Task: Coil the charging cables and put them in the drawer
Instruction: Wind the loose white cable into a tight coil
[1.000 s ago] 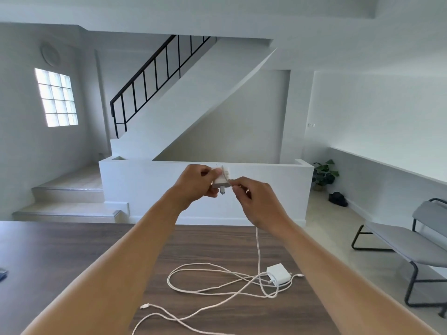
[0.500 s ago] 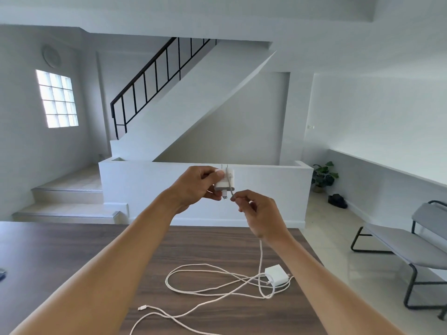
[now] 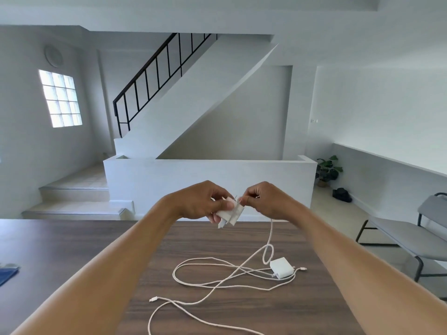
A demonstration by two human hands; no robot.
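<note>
My left hand holds a small white charger plug up in the air above the far edge of the wooden table. My right hand pinches a white cable right beside the plug; the cable drops from my fingers to the table. There it joins a loose tangle of white cables around a second white charger block. A loose cable end lies nearer to me. No drawer is in view.
A blue object lies at the table's left edge. A grey bench with a black frame stands to the right of the table. Beyond the table are a low white wall, stairs and a potted plant.
My right hand has risen from below the plug to level with it on its right. The plug has tilted in my left hand, and the hanging cable now forms a small loop near the block.
</note>
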